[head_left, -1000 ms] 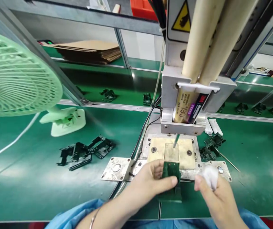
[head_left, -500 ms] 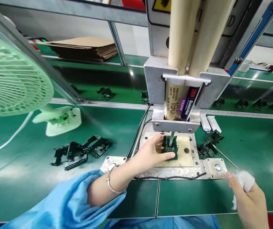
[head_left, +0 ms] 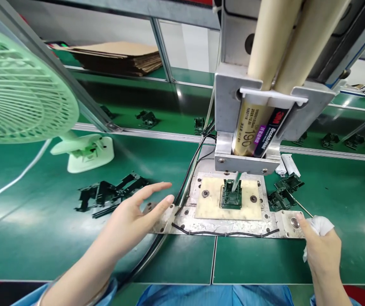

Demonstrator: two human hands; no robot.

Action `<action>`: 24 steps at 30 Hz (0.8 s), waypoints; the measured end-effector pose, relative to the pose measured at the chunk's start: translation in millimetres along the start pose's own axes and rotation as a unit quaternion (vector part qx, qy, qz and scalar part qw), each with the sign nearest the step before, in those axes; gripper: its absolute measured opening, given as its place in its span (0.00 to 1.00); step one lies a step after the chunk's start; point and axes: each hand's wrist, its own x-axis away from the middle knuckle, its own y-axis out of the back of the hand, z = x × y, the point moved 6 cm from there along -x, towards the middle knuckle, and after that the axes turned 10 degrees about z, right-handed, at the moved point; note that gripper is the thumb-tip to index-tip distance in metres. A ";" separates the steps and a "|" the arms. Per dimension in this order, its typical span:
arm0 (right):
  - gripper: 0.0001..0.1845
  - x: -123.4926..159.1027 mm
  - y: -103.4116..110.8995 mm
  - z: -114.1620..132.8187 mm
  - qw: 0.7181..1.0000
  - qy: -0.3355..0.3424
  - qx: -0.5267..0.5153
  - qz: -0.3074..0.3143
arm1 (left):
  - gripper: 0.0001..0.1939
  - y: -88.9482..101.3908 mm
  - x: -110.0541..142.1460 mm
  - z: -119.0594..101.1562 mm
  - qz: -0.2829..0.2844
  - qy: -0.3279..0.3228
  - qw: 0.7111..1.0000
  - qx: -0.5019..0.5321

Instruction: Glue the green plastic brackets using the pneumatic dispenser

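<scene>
My left hand [head_left: 131,216] is open and holds nothing, its thumb and index finger spread over the left button block [head_left: 161,219]. My right hand [head_left: 324,250] is closed around a crumpled white wipe [head_left: 323,225], with a fingertip at the metal button [head_left: 295,222] on the right block. Between the hands, a dark green plastic part [head_left: 232,199] sits on the cream fixture plate [head_left: 208,208]. The nozzle [head_left: 236,182] of a glue dispenser with a two-barrel adhesive cartridge [head_left: 259,125] points down at that part.
Dark plastic parts lie on the bench left [head_left: 106,195] and right [head_left: 286,191]. A thin stick [head_left: 300,205] reaches from the right pile toward the wipe. White tubes [head_left: 289,165] lie behind. A green fan [head_left: 19,93] stands left; several parts line the back ledge.
My left hand has let go of the dark part on the fixture and moved left to the button block. My right hand has shifted left, bringing a fingertip to the right button.
</scene>
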 end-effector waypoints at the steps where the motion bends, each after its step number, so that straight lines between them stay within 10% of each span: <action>1: 0.33 -0.4 -0.1 -0.3 1.000 -0.001 -0.002 -0.005 | 0.30 -2.0 4.5 1.5 0.003 0.018 1.000 0.007; 10: 0.26 -6.1 0.6 -3.0 0.998 0.043 0.015 -0.047 | 0.48 -79.5 -30.4 -83.2 0.213 -0.147 0.960 0.108; 15: 0.27 -2.2 -7.1 -2.7 0.997 0.038 -0.051 -0.042 | 0.28 -76.9 -46.5 -92.4 0.237 -0.160 0.951 0.118; 24: 0.32 -7.9 -10.1 -9.6 0.991 0.108 -0.069 -0.039 | 0.23 -73.0 -49.4 -106.8 0.200 -0.165 0.963 -0.079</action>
